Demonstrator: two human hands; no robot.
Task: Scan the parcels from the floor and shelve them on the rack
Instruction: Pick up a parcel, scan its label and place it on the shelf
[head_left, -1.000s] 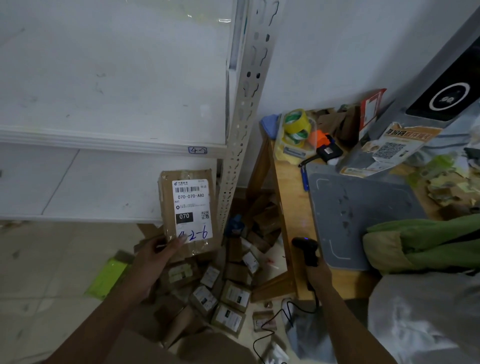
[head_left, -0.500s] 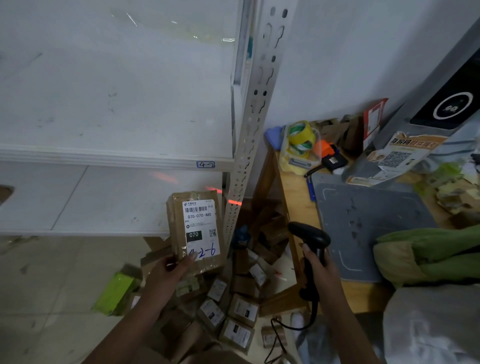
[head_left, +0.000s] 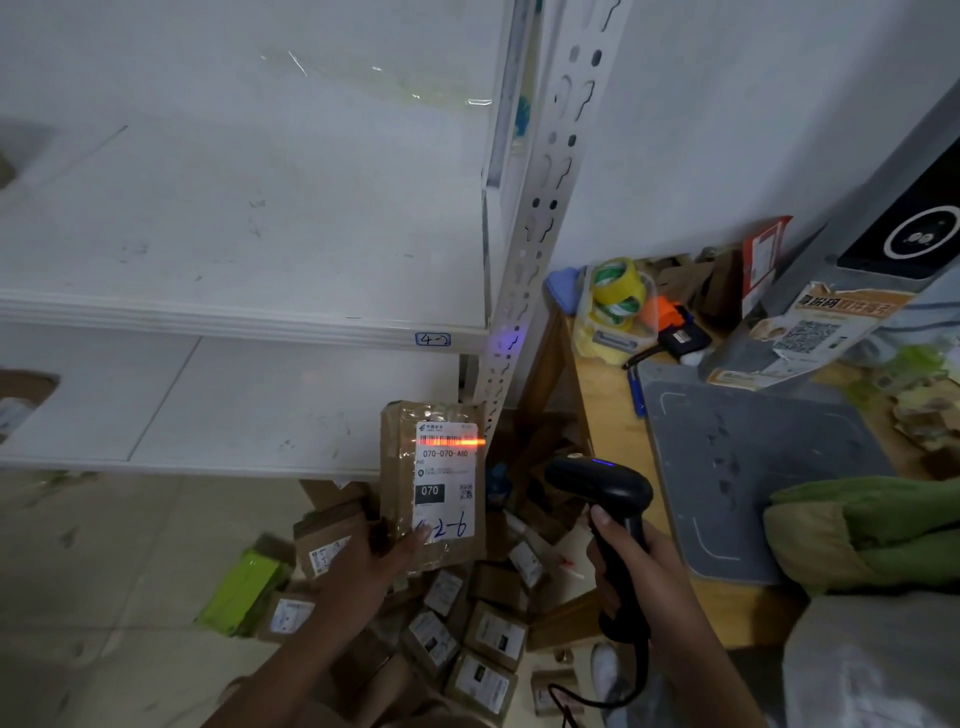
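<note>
A white metal rack (head_left: 260, 322) fills the left and middle of the view, its pale shelves standing over a tiled floor (head_left: 104, 545). Below the lowest shelf, small brown parcels (head_left: 483, 634) lie heaped on the floor, with a green packet (head_left: 241, 592) at their left edge. The left hand (head_left: 363, 561) grips a taped brown parcel (head_left: 400, 467) by its lower edge, holding it upright in front of the rack's corner post. A red scan line (head_left: 452, 442) crosses the barcode on its label (head_left: 445, 478); the handwriting under the thumb perhaps reads "4-2-6". To the right, the right hand (head_left: 634, 566) is wrapped round the handle of a black scanner (head_left: 602, 483) aimed at the label. Further right, a wooden table (head_left: 608, 441) carries a grey mat (head_left: 753, 457) and tape rolls (head_left: 618, 280).
</note>
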